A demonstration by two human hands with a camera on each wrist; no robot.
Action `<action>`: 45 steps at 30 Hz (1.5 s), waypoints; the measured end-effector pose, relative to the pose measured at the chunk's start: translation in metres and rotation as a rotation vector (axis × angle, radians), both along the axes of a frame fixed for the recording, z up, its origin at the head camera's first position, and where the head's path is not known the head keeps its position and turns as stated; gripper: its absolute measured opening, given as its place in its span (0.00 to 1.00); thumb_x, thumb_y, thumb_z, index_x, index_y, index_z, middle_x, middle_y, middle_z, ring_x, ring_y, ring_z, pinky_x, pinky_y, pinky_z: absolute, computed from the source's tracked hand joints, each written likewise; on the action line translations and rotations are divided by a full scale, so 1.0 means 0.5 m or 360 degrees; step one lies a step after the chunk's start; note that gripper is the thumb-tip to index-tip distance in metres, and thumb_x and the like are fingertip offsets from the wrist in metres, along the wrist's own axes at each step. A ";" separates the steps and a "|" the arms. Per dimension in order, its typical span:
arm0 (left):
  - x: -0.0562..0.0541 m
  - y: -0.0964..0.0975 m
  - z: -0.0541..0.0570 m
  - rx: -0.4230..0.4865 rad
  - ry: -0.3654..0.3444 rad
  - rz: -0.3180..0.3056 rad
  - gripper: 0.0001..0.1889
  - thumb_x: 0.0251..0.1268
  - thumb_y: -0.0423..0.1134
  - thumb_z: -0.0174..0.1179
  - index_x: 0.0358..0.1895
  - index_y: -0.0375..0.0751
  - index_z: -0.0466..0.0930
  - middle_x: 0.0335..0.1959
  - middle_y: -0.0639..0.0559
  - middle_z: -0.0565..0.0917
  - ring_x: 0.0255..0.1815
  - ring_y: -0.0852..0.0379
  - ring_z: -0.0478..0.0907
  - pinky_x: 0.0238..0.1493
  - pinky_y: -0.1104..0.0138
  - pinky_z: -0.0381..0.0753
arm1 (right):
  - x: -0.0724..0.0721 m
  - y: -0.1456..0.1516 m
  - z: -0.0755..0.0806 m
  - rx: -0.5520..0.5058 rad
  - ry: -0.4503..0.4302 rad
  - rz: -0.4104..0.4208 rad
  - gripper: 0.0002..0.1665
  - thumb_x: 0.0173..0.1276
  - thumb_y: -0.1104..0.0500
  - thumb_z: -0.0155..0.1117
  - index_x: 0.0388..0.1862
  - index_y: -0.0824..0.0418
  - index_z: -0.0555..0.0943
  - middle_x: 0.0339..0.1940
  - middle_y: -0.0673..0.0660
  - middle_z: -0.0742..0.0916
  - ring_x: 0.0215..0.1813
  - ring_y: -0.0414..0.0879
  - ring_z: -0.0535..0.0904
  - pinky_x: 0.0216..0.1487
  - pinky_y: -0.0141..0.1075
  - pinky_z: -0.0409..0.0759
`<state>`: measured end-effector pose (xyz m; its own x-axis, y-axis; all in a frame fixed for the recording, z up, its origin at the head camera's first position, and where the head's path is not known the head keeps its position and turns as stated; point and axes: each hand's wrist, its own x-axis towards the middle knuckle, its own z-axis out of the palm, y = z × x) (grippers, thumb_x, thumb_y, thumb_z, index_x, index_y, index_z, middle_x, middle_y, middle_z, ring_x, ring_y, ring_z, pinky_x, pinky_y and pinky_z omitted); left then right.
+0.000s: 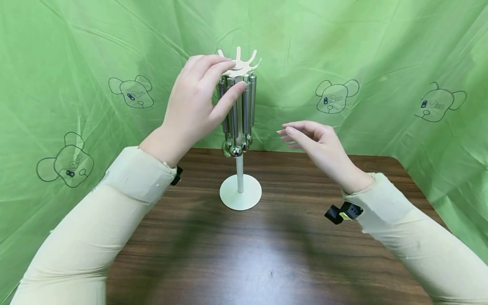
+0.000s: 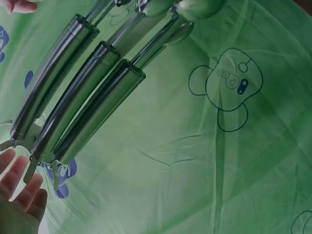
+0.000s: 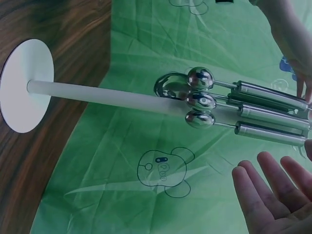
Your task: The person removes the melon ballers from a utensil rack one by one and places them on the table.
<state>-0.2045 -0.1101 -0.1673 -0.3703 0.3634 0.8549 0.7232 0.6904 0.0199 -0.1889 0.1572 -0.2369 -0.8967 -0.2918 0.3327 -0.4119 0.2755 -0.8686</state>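
Stand [image 1: 239, 169]: white, upright on wood-grain surface [image 1: 183, 262]; round base, slim pole, upturned prongs. Utensils [image 1: 245, 110]: hung around stand's top; polished metal, cylindrical handles, rounded mirror-bright ends lowermost. Left hand [image 1: 196, 95]: at stand's top; fingers half open, contact uncertain. Right hand [image 1: 316, 137]: right of stand; fingers loosely bent, holding nothing.

Short outlined lettering [image 1: 336, 98] is printed inside the cartoon heads [image 1: 333, 90] on the cloth [image 1: 293, 51]; an initial P can be made out, but the rest cannot be read with certainty.
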 end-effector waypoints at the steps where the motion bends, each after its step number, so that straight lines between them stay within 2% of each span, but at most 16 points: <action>1: -0.003 0.002 0.002 -0.0001 -0.0014 0.0001 0.24 0.73 0.50 0.56 0.57 0.32 0.80 0.56 0.40 0.83 0.60 0.42 0.75 0.67 0.58 0.70 | -0.001 -0.002 0.002 -0.0009 -0.0007 0.0008 0.20 0.76 0.51 0.57 0.58 0.62 0.80 0.53 0.54 0.88 0.52 0.40 0.85 0.55 0.35 0.84; 8: -0.016 0.013 0.011 -0.0024 -0.0075 0.0030 0.21 0.73 0.51 0.56 0.54 0.36 0.83 0.54 0.45 0.84 0.58 0.45 0.77 0.62 0.55 0.73 | -0.006 -0.015 0.012 0.0002 -0.0055 0.0031 0.21 0.76 0.52 0.57 0.59 0.64 0.80 0.54 0.59 0.87 0.51 0.39 0.85 0.55 0.35 0.84; 16: -0.022 0.018 0.018 -0.0016 -0.0174 0.0077 0.21 0.73 0.53 0.55 0.54 0.40 0.84 0.54 0.49 0.85 0.58 0.47 0.78 0.62 0.55 0.73 | -0.022 -0.026 0.013 -0.0015 -0.0073 0.0006 0.22 0.75 0.51 0.59 0.59 0.64 0.80 0.50 0.53 0.89 0.50 0.39 0.85 0.54 0.35 0.84; 20: -0.025 0.018 0.020 0.0003 -0.0203 0.0079 0.20 0.72 0.53 0.56 0.53 0.42 0.85 0.55 0.51 0.85 0.59 0.49 0.78 0.63 0.56 0.72 | -0.030 -0.032 0.008 -0.0049 -0.0075 0.0001 0.22 0.75 0.52 0.59 0.59 0.65 0.79 0.51 0.54 0.88 0.50 0.39 0.85 0.54 0.34 0.84; 24: -0.029 0.018 0.021 -0.0004 -0.0192 0.0060 0.20 0.73 0.53 0.55 0.53 0.43 0.85 0.55 0.51 0.86 0.60 0.49 0.78 0.65 0.57 0.72 | -0.035 -0.039 0.001 -0.0083 -0.0065 -0.0002 0.22 0.75 0.53 0.59 0.59 0.66 0.79 0.54 0.59 0.87 0.49 0.39 0.85 0.53 0.34 0.84; 29: -0.036 0.018 0.019 0.0014 -0.0131 -0.0032 0.17 0.73 0.49 0.56 0.51 0.43 0.87 0.53 0.49 0.87 0.57 0.48 0.80 0.66 0.60 0.72 | -0.042 -0.051 -0.007 -0.0143 -0.0046 -0.0020 0.21 0.74 0.55 0.60 0.58 0.67 0.79 0.53 0.59 0.88 0.48 0.40 0.85 0.52 0.35 0.85; 33: -0.039 0.017 0.016 0.0019 -0.0106 -0.0063 0.15 0.73 0.46 0.56 0.50 0.43 0.88 0.52 0.47 0.87 0.56 0.47 0.80 0.65 0.61 0.73 | -0.048 -0.065 -0.011 -0.0194 -0.0024 -0.0031 0.20 0.73 0.57 0.61 0.59 0.67 0.79 0.55 0.60 0.86 0.49 0.41 0.85 0.53 0.38 0.85; 38: -0.039 0.017 0.015 0.0011 -0.0110 -0.0038 0.15 0.74 0.45 0.54 0.49 0.42 0.88 0.52 0.47 0.87 0.56 0.46 0.80 0.64 0.60 0.74 | -0.058 -0.087 -0.016 -0.0234 -0.0016 -0.0009 0.21 0.73 0.60 0.60 0.61 0.67 0.77 0.58 0.63 0.84 0.52 0.40 0.83 0.54 0.39 0.85; 42: -0.041 0.017 0.017 -0.0007 -0.0071 -0.0002 0.16 0.75 0.45 0.53 0.49 0.41 0.88 0.51 0.47 0.87 0.54 0.46 0.80 0.60 0.59 0.76 | -0.063 -0.102 -0.016 -0.0246 -0.0023 0.0015 0.21 0.73 0.61 0.59 0.63 0.66 0.77 0.59 0.63 0.83 0.52 0.41 0.83 0.54 0.42 0.84; 45: -0.040 0.018 0.019 0.0015 -0.0084 0.0030 0.16 0.75 0.46 0.52 0.47 0.41 0.88 0.50 0.48 0.88 0.52 0.47 0.80 0.57 0.59 0.77 | -0.063 -0.112 -0.012 -0.0238 -0.0028 0.0029 0.22 0.73 0.61 0.59 0.64 0.66 0.76 0.60 0.63 0.83 0.51 0.41 0.83 0.54 0.44 0.84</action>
<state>-0.2244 -0.1009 -0.1579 -0.4217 0.3477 0.8374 0.7077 0.7035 0.0643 -0.2204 0.1012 -0.2431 -0.8977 -0.2568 0.3580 -0.4001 0.1352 -0.9064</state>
